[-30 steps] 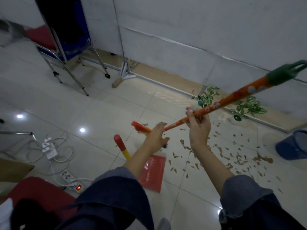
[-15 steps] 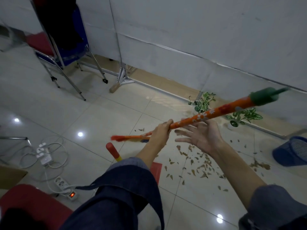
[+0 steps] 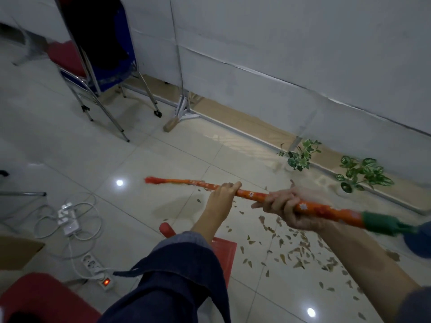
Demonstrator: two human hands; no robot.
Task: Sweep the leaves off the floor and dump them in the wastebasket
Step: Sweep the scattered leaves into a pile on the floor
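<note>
You're standing in what looks like an office or a makeshift indoor studio, not a home. The glossy tiled floor [image 3: 98, 150] mirrors ceiling lights, and white partition panels [image 3: 291, 43] on metal feet wall the space off (bare flooring shows under them). Metal-framed folding chairs [image 3: 98, 73] with blue and red seats stand against the panels. A power strip [image 3: 96, 268] with a lit switch and white adapters trails cables across the tiles, and small potted plants [image 3: 360, 172] line the partition's base.

Glossy tiled floor [image 3: 77, 148] mirrors the lights under me; my broom handle [image 3: 254, 196] looks smooth printed plastic, my sleeve [image 3: 177, 271] matt denim-like cloth.
</note>
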